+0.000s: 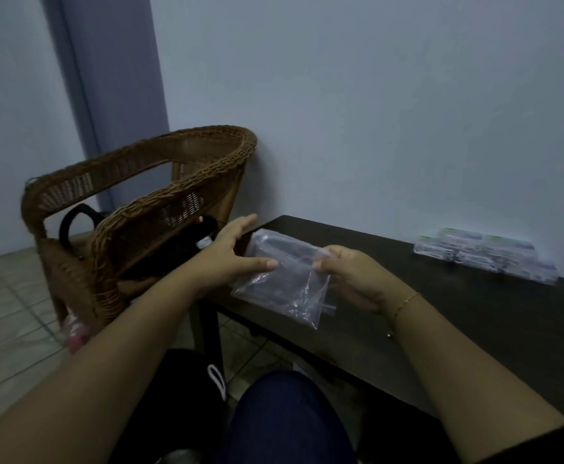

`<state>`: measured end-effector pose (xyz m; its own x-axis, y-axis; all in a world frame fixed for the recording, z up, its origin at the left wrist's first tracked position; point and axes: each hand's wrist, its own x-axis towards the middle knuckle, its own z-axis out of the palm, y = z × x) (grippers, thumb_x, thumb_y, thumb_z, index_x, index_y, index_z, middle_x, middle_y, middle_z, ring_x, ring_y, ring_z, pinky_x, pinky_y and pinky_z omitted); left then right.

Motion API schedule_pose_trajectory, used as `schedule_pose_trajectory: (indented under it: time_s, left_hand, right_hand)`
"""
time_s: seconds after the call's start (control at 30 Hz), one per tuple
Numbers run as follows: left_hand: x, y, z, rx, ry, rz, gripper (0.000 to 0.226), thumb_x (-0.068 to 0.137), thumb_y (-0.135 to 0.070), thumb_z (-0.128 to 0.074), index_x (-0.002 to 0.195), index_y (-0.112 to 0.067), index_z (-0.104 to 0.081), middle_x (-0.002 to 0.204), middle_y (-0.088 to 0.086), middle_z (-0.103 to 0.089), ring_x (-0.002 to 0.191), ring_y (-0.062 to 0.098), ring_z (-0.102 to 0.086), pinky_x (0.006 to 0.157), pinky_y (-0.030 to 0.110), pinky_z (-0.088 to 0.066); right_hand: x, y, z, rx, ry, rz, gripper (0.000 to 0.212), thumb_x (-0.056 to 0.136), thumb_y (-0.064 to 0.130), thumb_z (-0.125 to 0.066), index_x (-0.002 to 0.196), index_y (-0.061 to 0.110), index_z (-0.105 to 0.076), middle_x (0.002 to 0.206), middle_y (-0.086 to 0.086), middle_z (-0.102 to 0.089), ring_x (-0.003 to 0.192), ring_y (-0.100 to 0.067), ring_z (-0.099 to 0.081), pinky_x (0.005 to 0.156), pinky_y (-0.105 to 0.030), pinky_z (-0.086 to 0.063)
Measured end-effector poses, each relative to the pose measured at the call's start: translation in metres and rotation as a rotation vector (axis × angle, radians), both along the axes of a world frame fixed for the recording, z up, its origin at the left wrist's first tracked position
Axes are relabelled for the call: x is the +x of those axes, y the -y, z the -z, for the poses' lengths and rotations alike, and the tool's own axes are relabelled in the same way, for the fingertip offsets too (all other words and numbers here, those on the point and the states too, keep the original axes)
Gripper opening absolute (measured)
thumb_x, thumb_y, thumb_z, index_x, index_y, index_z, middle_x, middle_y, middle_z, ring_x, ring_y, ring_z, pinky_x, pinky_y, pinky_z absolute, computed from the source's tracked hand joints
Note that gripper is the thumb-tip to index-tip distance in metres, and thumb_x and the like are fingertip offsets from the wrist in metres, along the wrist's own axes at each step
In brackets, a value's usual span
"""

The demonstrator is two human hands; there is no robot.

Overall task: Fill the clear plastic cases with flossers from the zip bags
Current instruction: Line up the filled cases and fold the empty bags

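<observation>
A clear zip bag (pixel 282 283) hangs just above the left end of the dark table (pixel 474 313), held between both hands. My left hand (pixel 232 252) grips its left edge with thumb and fingers. My right hand (pixel 350 276) pinches its right upper edge near the zip strip. Something clear and boxy shows inside the bag's top; I cannot tell its contents. Several clear plastic cases (pixel 484 254) with green and purple labels lie grouped at the table's far right, against the wall.
A wicker chair (pixel 133 209) stands left of the table with a black bag (pixel 176 246) on its seat. The floor is tiled. My knee in dark blue trousers (pixel 287 416) is below the table's front edge. The wall runs close behind the table.
</observation>
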<state>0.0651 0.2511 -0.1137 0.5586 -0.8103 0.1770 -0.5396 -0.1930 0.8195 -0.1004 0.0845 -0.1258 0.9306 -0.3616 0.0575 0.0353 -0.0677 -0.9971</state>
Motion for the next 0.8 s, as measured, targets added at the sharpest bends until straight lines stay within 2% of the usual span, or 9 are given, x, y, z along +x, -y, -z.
schedule_pose_trajectory:
  time_s: [0.07,0.1,0.2,0.3,0.43,0.5,0.57,0.63,0.8]
  left_hand:
    - [0.012,-0.011,0.01,-0.044,-0.234,0.008,0.127,0.045,-0.055,-0.088,0.149,-0.041,-0.017,0.158,-0.001,-0.019,0.139,0.025,-0.032,0.109,0.046,-0.038]
    - [0.016,-0.016,0.014,-0.08,-0.329,0.044,0.125,0.044,-0.053,-0.09,0.148,-0.034,-0.024,0.154,0.004,-0.03,0.135,0.025,-0.04,0.107,0.045,-0.04]
    - [0.025,-0.034,0.022,-0.077,-0.382,0.096,0.078,0.052,-0.044,-0.087,0.12,-0.013,-0.062,0.118,0.01,-0.067,0.108,0.027,-0.065,0.094,0.038,-0.049]
    - [0.043,-0.053,0.04,-0.093,-0.392,0.016,0.067,0.052,-0.047,-0.087,0.105,-0.011,-0.069,0.105,0.012,-0.072,0.095,0.026,-0.068,0.087,0.037,-0.052]
    - [0.064,-0.074,0.067,-0.088,-0.463,-0.085,0.053,0.07,-0.037,-0.082,0.111,-0.008,-0.065,0.108,0.016,-0.07,0.093,0.028,-0.068,0.086,0.04,-0.051]
    - [0.073,-0.086,0.082,-0.074,-0.521,-0.122,0.045,0.077,-0.027,-0.073,0.116,-0.005,-0.063,0.112,0.018,-0.068,0.099,0.032,-0.066,0.09,0.043,-0.05]
    - [0.083,-0.099,0.1,-0.031,-0.575,-0.148,0.049,0.078,-0.029,-0.076,0.118,-0.005,-0.062,0.114,0.019,-0.068,0.105,0.036,-0.064,0.096,0.047,-0.048]
    - [0.092,-0.112,0.119,0.017,-0.626,-0.162,0.059,0.07,-0.035,-0.08,0.117,-0.005,-0.062,0.114,0.02,-0.067,0.105,0.037,-0.064,0.096,0.049,-0.047]
    - [0.102,-0.139,0.16,0.153,-0.696,-0.197,0.049,0.078,-0.03,-0.077,0.116,-0.005,-0.062,0.112,0.017,-0.068,0.104,0.034,-0.065,0.095,0.047,-0.048]
  right_hand:
    - [0.016,-0.01,0.003,0.099,0.012,-0.058,0.009,0.091,0.0,-0.046,0.091,0.007,-0.052,0.09,-0.011,-0.058,0.074,-0.02,-0.059,0.071,-0.034,-0.051]
    - [0.023,-0.014,0.005,0.14,0.014,-0.075,0.009,0.092,0.001,-0.046,0.09,0.008,-0.051,0.088,-0.01,-0.057,0.072,-0.019,-0.057,0.069,-0.034,-0.05]
    - [0.047,-0.024,0.01,0.242,0.007,-0.116,0.01,0.093,0.003,-0.045,0.087,0.01,-0.05,0.086,-0.008,-0.055,0.068,-0.018,-0.056,0.068,-0.036,-0.049]
    - [0.074,-0.034,0.021,0.169,-0.054,-0.106,0.012,0.091,0.003,-0.046,0.098,0.007,-0.055,0.096,-0.012,-0.059,0.081,-0.024,-0.059,0.078,-0.04,-0.053]
    - [0.102,-0.041,0.041,-0.242,-0.145,-0.043,0.027,0.092,0.016,-0.056,0.119,0.017,-0.059,0.119,-0.006,-0.062,0.1,-0.015,-0.063,0.084,-0.026,-0.053]
    - [0.11,-0.039,0.053,-0.513,-0.179,-0.083,0.049,0.093,0.033,-0.056,0.139,0.02,-0.045,0.142,0.001,-0.047,0.125,-0.012,-0.048,0.099,-0.019,-0.037]
    - [0.122,-0.037,0.065,-0.815,-0.263,-0.178,0.065,0.094,0.049,-0.046,0.149,0.021,-0.026,0.155,0.004,-0.023,0.144,-0.011,-0.017,0.112,-0.025,-0.016]
    - [0.13,-0.035,0.076,-1.091,-0.352,-0.253,0.073,0.093,0.058,-0.036,0.152,0.022,-0.014,0.159,0.006,-0.006,0.146,-0.009,0.002,0.117,-0.033,-0.003]
    - [0.139,-0.033,0.086,-1.313,-0.502,-0.329,0.079,0.092,0.064,-0.028,0.153,0.022,-0.001,0.159,0.005,0.006,0.145,-0.009,0.01,0.118,-0.039,0.003]
